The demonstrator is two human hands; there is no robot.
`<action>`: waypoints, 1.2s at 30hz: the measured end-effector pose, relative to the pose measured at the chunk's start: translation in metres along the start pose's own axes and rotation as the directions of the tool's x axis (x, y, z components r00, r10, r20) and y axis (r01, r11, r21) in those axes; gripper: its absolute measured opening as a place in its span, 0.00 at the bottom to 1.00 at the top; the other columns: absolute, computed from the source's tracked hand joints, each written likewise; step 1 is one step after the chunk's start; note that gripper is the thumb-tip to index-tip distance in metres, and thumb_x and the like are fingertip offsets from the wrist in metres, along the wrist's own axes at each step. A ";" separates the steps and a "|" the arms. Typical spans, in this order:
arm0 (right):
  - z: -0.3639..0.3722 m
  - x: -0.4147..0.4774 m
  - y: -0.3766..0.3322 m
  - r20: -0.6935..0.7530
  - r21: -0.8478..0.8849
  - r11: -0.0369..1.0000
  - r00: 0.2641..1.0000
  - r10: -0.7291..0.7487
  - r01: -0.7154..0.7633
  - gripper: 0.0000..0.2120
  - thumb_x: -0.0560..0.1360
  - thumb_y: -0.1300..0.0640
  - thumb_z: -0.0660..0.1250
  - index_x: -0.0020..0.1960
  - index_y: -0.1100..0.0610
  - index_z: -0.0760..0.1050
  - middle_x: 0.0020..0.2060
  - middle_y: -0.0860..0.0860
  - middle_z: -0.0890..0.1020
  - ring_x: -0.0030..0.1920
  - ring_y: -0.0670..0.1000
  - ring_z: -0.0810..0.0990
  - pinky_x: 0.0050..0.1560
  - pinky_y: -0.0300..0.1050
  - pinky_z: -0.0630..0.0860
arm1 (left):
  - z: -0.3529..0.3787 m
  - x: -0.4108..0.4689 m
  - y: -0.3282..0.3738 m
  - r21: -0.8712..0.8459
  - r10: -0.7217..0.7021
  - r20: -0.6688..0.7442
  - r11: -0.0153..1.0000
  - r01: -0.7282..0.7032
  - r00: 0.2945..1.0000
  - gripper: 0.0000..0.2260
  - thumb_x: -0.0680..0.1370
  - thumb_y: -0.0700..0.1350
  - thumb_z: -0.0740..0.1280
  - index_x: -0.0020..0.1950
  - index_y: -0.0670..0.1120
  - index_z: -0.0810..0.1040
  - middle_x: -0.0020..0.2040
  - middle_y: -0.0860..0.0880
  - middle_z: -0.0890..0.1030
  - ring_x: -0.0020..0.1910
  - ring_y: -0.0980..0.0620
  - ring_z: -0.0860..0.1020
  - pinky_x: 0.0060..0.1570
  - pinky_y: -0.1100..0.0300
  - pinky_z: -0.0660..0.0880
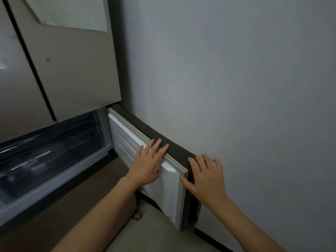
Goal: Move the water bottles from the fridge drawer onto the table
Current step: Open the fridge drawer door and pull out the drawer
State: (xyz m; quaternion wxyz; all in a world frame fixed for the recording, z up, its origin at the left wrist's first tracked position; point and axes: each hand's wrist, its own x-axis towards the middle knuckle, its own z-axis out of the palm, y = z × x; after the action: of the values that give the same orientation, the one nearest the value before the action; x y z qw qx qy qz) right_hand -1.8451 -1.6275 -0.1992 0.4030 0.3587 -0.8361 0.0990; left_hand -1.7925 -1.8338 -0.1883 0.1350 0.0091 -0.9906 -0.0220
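Note:
The lower fridge door point(127, 140) stands swung open against the grey wall, its white inner liner facing left. My left hand point(148, 163) lies flat on the liner near the door's top edge, fingers straight. My right hand point(205, 176) rests with spread fingers on the door's dark outer edge at the near corner. Behind the door, the fridge drawer point(51, 151) shows as a dark, clear-fronted bin at the lower left. Its inside is blurred and I cannot make out any water bottles. No table is in view.
The closed upper fridge doors point(60, 70) fill the upper left, with a pale sheet of paper point(72, 11) stuck on one. A grey wall point(236, 88) runs along the right. Brown floor point(81, 200) lies below the drawer.

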 end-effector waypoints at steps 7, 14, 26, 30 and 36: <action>0.043 0.019 0.051 -0.068 -0.147 0.988 0.997 0.033 -0.043 0.26 0.62 0.43 0.73 0.51 0.58 0.72 0.44 0.57 0.80 0.53 0.58 0.75 0.54 0.56 0.64 | 0.020 0.061 -0.013 0.077 -0.005 -0.057 0.997 0.010 0.998 0.46 0.70 0.54 0.71 0.73 0.56 0.39 0.76 0.46 0.47 0.71 0.48 0.39 0.68 0.49 0.39; 0.093 0.023 0.096 -0.037 -0.222 0.975 0.999 0.006 -0.014 0.23 0.71 0.58 0.62 0.64 0.64 0.65 0.57 0.62 0.79 0.62 0.60 0.71 0.64 0.56 0.66 | 0.052 0.132 -0.017 0.184 0.116 -0.149 0.979 -0.088 0.982 0.51 0.53 0.60 0.79 0.71 0.49 0.61 0.68 0.40 0.71 0.69 0.41 0.65 0.59 0.39 0.67; 0.151 0.080 0.159 0.119 -0.236 0.956 0.971 0.209 -0.177 0.44 0.57 0.38 0.76 0.64 0.58 0.65 0.56 0.65 0.78 0.61 0.62 0.65 0.55 0.63 0.72 | 0.103 0.224 -0.011 0.081 0.156 -0.348 0.987 -0.136 0.924 0.48 0.53 0.59 0.78 0.69 0.50 0.62 0.68 0.42 0.64 0.67 0.41 0.60 0.64 0.41 0.56; 0.159 0.082 0.166 0.087 -0.231 0.957 0.976 0.198 -0.174 0.44 0.56 0.38 0.76 0.64 0.57 0.65 0.57 0.64 0.77 0.61 0.62 0.65 0.56 0.62 0.72 | 0.110 0.232 -0.011 0.075 0.170 -0.401 0.985 -0.153 0.900 0.47 0.54 0.58 0.78 0.69 0.50 0.62 0.68 0.42 0.62 0.68 0.40 0.60 0.64 0.41 0.52; 0.170 0.081 0.176 0.042 -0.255 0.952 0.982 0.184 -0.168 0.35 0.65 0.34 0.64 0.64 0.55 0.65 0.60 0.60 0.70 0.62 0.61 0.66 0.61 0.61 0.67 | 0.109 0.235 -0.006 0.073 0.146 -0.377 0.989 -0.128 0.915 0.49 0.55 0.59 0.78 0.70 0.49 0.61 0.68 0.42 0.62 0.68 0.40 0.59 0.65 0.43 0.51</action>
State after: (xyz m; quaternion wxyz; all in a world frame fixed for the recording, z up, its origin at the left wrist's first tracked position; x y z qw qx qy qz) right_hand -2.1008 -1.6201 -0.2286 0.4072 0.2322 -0.8832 0.0166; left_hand -2.0478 -1.8411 -0.2309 0.3258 -0.0529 -0.9439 0.0131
